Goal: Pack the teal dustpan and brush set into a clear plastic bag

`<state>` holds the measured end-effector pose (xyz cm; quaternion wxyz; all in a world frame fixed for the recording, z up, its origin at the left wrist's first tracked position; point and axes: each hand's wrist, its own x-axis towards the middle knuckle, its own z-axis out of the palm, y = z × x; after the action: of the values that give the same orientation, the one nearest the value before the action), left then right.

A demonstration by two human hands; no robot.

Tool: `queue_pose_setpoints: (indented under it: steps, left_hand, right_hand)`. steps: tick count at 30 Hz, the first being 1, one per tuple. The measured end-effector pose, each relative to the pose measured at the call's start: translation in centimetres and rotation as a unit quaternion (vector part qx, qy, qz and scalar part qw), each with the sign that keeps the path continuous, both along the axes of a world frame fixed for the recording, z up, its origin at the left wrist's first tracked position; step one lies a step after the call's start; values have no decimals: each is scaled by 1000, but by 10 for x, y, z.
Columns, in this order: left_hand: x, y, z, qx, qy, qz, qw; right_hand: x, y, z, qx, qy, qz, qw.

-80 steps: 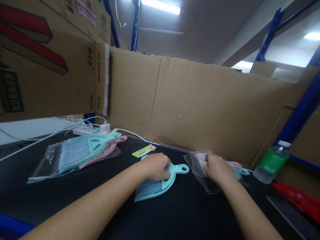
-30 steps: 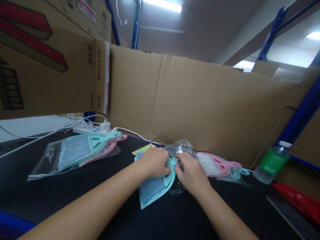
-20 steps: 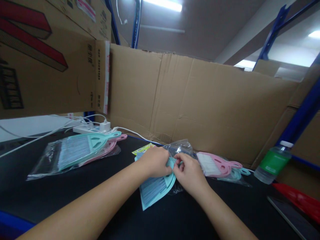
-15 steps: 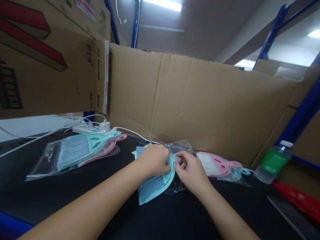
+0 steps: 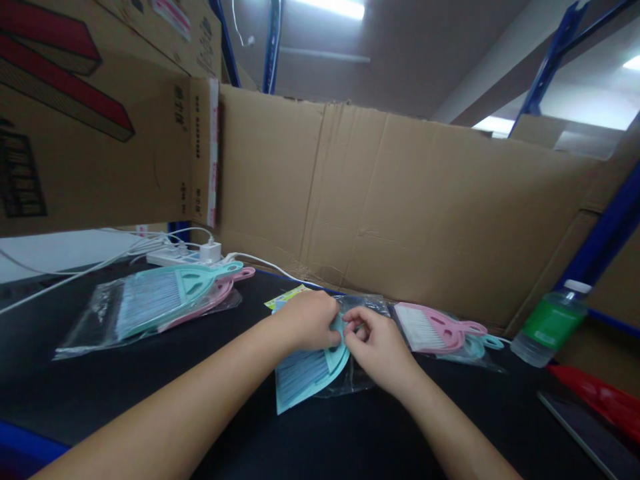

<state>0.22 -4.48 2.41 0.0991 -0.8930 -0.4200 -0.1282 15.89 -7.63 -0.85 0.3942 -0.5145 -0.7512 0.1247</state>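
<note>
A light-blue brush and dustpan set lies on the black table in front of me. My left hand is closed on its upper part, thumb pressed on the blue plastic. At the set's right edge, by the handle end, my right hand has its fingers pinched together; whatever is between them is too small to make out. A clear plastic bag lies under and behind the set. Behind my left hand, a yellow-green card sticks out.
Bagged blue and pink brush sets lie at left, another bagged pair at right. Further right are a green-labelled bottle, a dark flat device and red material. Cardboard walls the back; a power strip sits back left.
My right hand has shifted slightly left and down at the handle end. The yellow-green card shows more behind my left hand, and the plastic bag has changed shape a little.
</note>
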Motion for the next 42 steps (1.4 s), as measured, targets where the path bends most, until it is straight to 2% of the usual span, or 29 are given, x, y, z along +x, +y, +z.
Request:
queue_pose_setpoints:
  steps: [4,6,8,11,13,15,21,24,26,30,42]
  left_hand:
    - [2,6,-8,-58,-10,-4,998]
    - [1,9,-12,-88,-18,-10,996]
    - [0,12,-15,-112,-30,-24,993]
    - [-2,13,-15,-133,-45,-35,989]
    - [-2,13,-14,-141,-42,-30,989]
    - [-2,12,-13,-145,-36,-25,988]
    - [0,10,-11,-119,-24,-19,992]
    - [0,10,-9,-114,-41,-19,992]
    - [0,11,-10,-110,-51,-24,992]
    - [1,13,-13,-119,-61,-38,990]
    - [3,18,-20,-149,-96,-73,981]
  right_hand:
    - [9,9,-4,-73,48,26,996]
    - [18,14,-2,-100,68,15,993]
    - [32,18,3,-100,64,-32,992]
    - [54,21,12,-69,-42,-149,986]
    - [65,22,14,-93,-114,-208,967]
    - [71,23,13,-138,-131,-225,956]
    - [66,32,0,-197,-34,-180,963]
    - [61,32,1,-219,15,-158,963]
    - [58,30,4,-243,75,-147,956]
    - [58,25,8,-294,218,-121,923]
    - [69,24,2,-339,256,-77,902]
